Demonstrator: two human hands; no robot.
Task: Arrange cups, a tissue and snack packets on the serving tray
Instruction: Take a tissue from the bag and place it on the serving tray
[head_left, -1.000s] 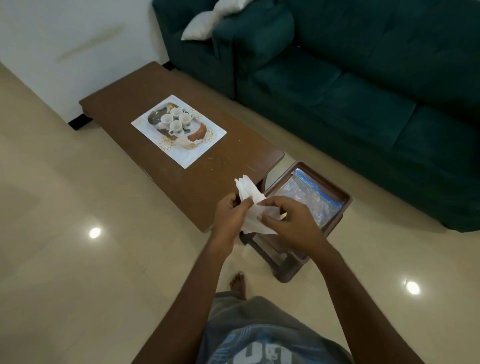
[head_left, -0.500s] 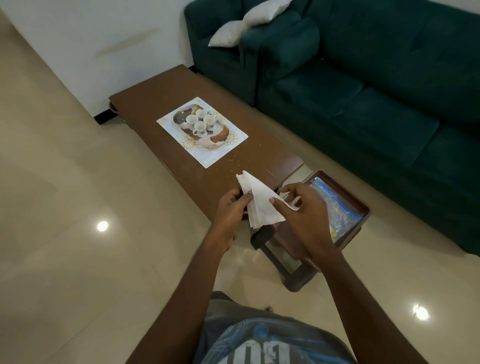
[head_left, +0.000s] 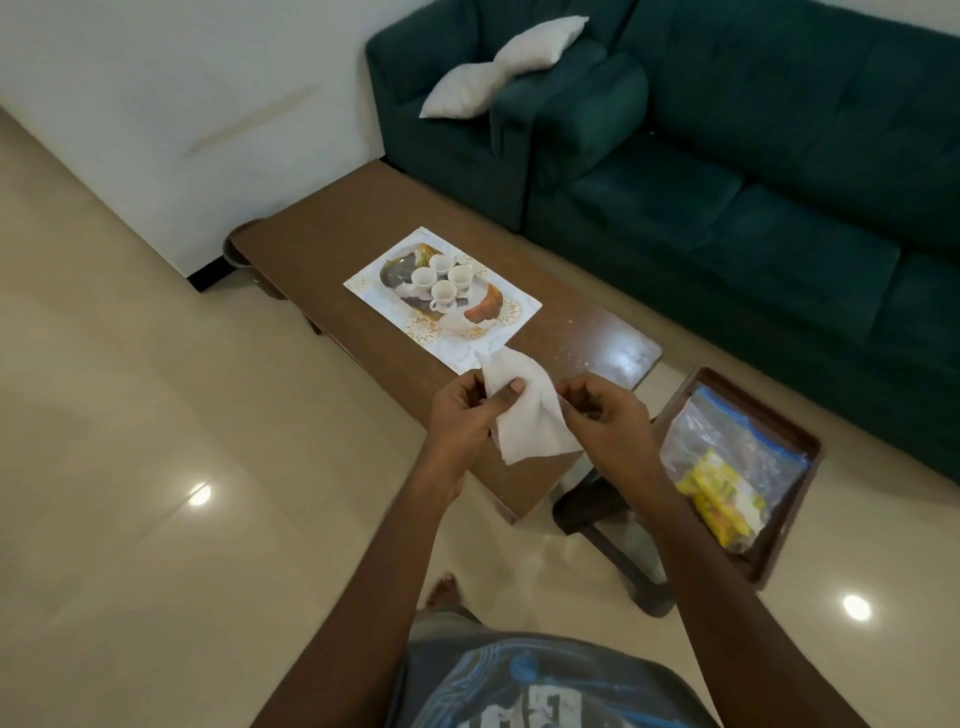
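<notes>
My left hand (head_left: 462, 415) and right hand (head_left: 608, 418), both pinching the tissue (head_left: 524, 421), have brought it to the serving tray (head_left: 366, 285), ready for placing.

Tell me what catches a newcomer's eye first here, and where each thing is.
A white tissue sits front and centre, pinched between the left hand and the right hand above the near end of the brown coffee table. Behind it, four white cups cluster on the patterned serving tray mid-table. A dark green sofa fills the upper right.
</notes>
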